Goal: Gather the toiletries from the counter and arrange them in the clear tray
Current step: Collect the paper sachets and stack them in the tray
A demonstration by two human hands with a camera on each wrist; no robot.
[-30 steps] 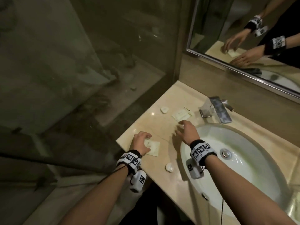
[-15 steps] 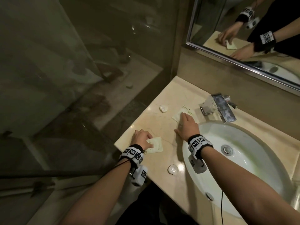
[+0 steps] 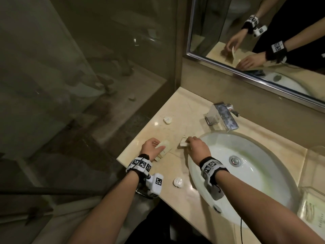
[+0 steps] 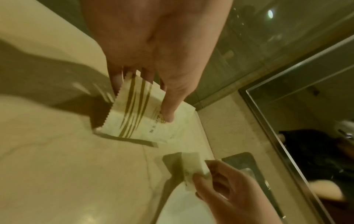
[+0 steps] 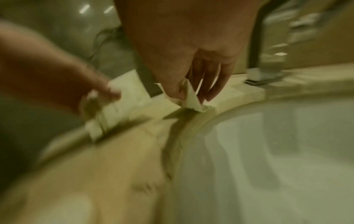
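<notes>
On the beige counter (image 3: 175, 106), my left hand (image 3: 154, 147) pinches a cream sachet with gold stripes (image 3: 163, 149) by its edge, thumb on top, tilted up off the surface. The left wrist view shows that striped sachet (image 4: 134, 115) between thumb and fingers (image 4: 167, 112). My right hand (image 3: 189, 140) pinches a second, smaller sachet (image 3: 183, 142) beside the basin rim; it is also seen as the small sachet (image 5: 191, 100). Two small white wrapped soaps lie loose: one far (image 3: 167, 119), one near (image 3: 178, 182). The clear tray (image 3: 311, 191) stands at the far right with a packet (image 3: 314, 213) inside.
A white oval basin (image 3: 263, 173) fills the space between my hands and the tray. A chrome faucet (image 3: 223, 117) stands behind it, below the mirror (image 3: 263, 41). A glass shower wall (image 3: 88, 85) borders the counter's left edge.
Both sachets lay flat on the counter before; now each hand has pinched one and tipped it up. My right hand drew back from near the faucet toward the basin rim.
</notes>
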